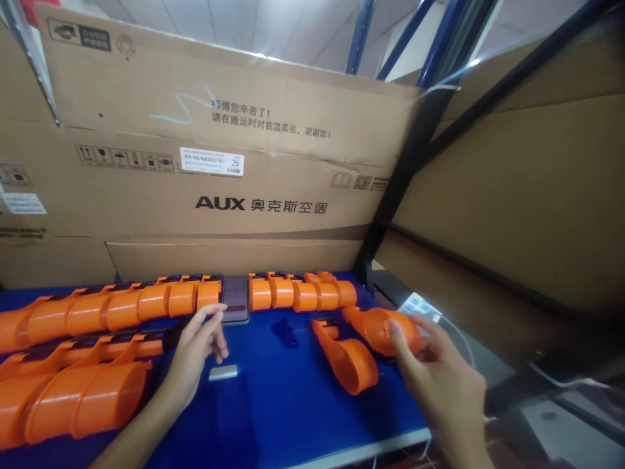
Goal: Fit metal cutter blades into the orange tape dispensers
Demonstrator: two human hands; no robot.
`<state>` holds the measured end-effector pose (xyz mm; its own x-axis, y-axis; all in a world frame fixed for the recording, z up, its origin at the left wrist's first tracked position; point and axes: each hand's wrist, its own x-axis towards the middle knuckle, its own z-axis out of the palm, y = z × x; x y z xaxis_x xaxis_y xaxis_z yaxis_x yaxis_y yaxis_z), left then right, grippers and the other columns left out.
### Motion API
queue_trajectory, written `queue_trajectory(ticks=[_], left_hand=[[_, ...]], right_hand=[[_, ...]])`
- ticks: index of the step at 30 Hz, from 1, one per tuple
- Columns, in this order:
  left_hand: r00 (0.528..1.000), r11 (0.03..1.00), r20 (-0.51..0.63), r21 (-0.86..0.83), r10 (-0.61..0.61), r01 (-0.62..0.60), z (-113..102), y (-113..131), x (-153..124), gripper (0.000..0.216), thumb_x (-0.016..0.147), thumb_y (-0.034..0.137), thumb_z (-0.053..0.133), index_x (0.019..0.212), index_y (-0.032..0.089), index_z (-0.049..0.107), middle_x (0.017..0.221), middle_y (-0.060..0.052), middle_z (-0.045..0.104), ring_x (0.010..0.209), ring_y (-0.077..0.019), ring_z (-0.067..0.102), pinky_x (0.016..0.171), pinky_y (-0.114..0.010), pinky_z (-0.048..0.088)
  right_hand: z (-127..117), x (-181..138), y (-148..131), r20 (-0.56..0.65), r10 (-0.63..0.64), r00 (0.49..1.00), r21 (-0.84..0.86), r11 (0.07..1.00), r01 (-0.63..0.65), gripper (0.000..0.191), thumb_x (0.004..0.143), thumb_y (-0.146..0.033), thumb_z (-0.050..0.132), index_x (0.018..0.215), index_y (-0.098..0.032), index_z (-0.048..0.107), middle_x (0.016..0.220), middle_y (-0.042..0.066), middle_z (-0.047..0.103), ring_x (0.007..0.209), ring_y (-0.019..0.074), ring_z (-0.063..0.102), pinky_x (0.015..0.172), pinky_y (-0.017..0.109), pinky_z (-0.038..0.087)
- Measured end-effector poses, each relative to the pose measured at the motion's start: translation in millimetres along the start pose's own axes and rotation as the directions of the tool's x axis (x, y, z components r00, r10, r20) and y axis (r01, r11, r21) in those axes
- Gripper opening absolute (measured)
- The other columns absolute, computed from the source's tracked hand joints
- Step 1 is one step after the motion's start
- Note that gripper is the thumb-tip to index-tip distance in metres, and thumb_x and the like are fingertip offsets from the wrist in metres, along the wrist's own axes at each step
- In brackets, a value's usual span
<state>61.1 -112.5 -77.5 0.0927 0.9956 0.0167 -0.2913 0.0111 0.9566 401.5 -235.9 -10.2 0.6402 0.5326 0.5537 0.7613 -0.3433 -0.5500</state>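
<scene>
My left hand point(198, 348) reaches over the blue table point(293, 404), its fingers slightly apart, the fingertips touching the lower edge of a dark phone point(235, 298) that leans against the cardboard. My right hand point(434, 374) is closed around an orange scoop-shaped plastic part point(378, 327) at the table's right side. A second loose orange part point(347, 360) lies just left of it. A small grey metal block point(223, 372) sits below my left hand.
Rows of nested orange parts point(112, 306) run along the back and the left front point(73, 397); another row point(303, 293) lies right of the phone. A large AUX cardboard box point(219, 163) walls the back. A black shelf frame point(405, 176) and white cable point(461, 342) stand right.
</scene>
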Motion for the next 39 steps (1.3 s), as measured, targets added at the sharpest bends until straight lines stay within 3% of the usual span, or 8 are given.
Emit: queue_trajectory(ticks=[5, 17, 21, 23, 26, 28, 32, 39], left_hand=[[1.0, 1.0, 0.005, -0.004, 0.005, -0.005, 0.0, 2.1, -1.7, 0.047, 0.084, 0.052, 0.071, 0.118, 0.021, 0.063, 0.06, 0.005, 0.057, 0.052, -0.0146, 0.058, 0.047, -0.022, 0.046], [0.993, 1.0, 0.114, -0.015, -0.023, 0.025, 1.0, 7.2, -2.3, 0.038, 0.087, 0.051, 0.069, 0.109, 0.02, 0.064, 0.065, 0.004, 0.059, 0.05, -0.0124, 0.056, 0.048, -0.023, 0.045], [0.98, 0.998, 0.19, 0.033, -0.056, 0.05, 4.6, 8.1, -4.5, 0.039, 0.089, 0.052, 0.066, 0.11, 0.019, 0.064, 0.065, 0.003, 0.061, 0.05, -0.0126, 0.058, 0.047, -0.022, 0.044], [0.971, 0.997, 0.229, 0.054, -0.068, 0.057, 6.3, 7.9, -5.6, 0.04, 0.09, 0.053, 0.065, 0.111, 0.019, 0.064, 0.066, 0.002, 0.062, 0.049, -0.0127, 0.058, 0.046, -0.022, 0.043], [0.965, 0.996, 0.251, 0.069, -0.074, 0.058, 8.2, 8.5, -6.5, 0.039, 0.09, 0.053, 0.064, 0.11, 0.019, 0.064, 0.065, 0.001, 0.063, 0.047, -0.0122, 0.057, 0.045, -0.022, 0.042], [0.963, 0.996, 0.259, 0.066, -0.072, 0.056, 8.8, 9.4, -6.6, 0.039, 0.09, 0.053, 0.064, 0.108, 0.019, 0.064, 0.064, 0.001, 0.063, 0.046, -0.0119, 0.056, 0.045, -0.022, 0.042], [0.961, 0.997, 0.269, 0.058, -0.067, 0.053, 8.6, 10.1, -6.5, 0.039, 0.089, 0.053, 0.064, 0.109, 0.019, 0.064, 0.064, 0.001, 0.064, 0.046, -0.012, 0.056, 0.045, -0.022, 0.042], [0.962, 0.995, 0.26, 0.076, -0.08, 0.062, 10.3, 11.9, -6.5, 0.041, 0.087, 0.055, 0.065, 0.106, 0.018, 0.064, 0.065, 0.0, 0.064, 0.046, -0.0124, 0.057, 0.044, -0.022, 0.041]], right_hand=[[8.7, 2.8, 6.9, 0.178, 0.059, 0.982, -0.084, 0.995, -0.045, 0.061, 0.082, -0.071, 0.052, 0.114, -0.023, 0.069, 0.073, 0.007, 0.076, 0.07, 0.0347, 0.073, 0.061, 0.039, 0.049], [3.5, 16.7, 7.9, 0.442, 0.074, 0.894, -0.159, 0.987, -0.003, 0.057, 0.085, -0.069, 0.048, 0.112, -0.024, 0.069, 0.082, 0.009, 0.078, 0.082, 0.0361, 0.075, 0.073, 0.044, 0.056], [11.1, 41.7, -16.9, 0.404, -0.118, 0.907, -0.272, 0.931, 0.243, 0.057, 0.091, -0.064, 0.044, 0.125, -0.025, 0.066, 0.11, 0.012, 0.076, 0.096, 0.038, 0.072, 0.073, 0.045, 0.054], [21.0, 57.5, -26.5, 0.43, -0.291, 0.855, -0.282, 0.856, 0.433, 0.055, 0.094, -0.059, 0.044, 0.13, -0.023, 0.064, 0.121, 0.015, 0.072, 0.106, 0.0377, 0.069, 0.078, 0.044, 0.052], [38.8, 80.4, -30.7, 0.588, -0.304, 0.749, -0.317, 0.766, 0.56, 0.052, 0.094, -0.054, 0.044, 0.128, -0.022, 0.066, 0.113, 0.016, 0.074, 0.103, 0.0379, 0.068, 0.077, 0.044, 0.051], [51.1, 92.8, -29.5, 0.635, -0.373, 0.677, -0.279, 0.706, 0.651, 0.051, 0.092, -0.048, 0.048, 0.133, -0.023, 0.064, 0.127, 0.016, 0.069, 0.116, 0.0395, 0.062, 0.088, 0.049, 0.049], [76.5, 107.2, -30.5, 0.741, -0.384, 0.551, -0.214, 0.643, 0.735, 0.071, 0.082, -0.044, 0.062, 0.15, -0.032, 0.049, 0.161, 0.012, 0.041, 0.14, 0.0433, 0.041, 0.105, 0.057, 0.036], [113.6, 109.6, -36.4, 0.799, -0.328, 0.504, -0.26, 0.567, 0.782, 0.091, 0.066, -0.041, 0.072, 0.152, -0.028, 0.046, 0.167, 0.015, 0.029, 0.144, 0.0489, 0.03, 0.109, 0.061, 0.027]])
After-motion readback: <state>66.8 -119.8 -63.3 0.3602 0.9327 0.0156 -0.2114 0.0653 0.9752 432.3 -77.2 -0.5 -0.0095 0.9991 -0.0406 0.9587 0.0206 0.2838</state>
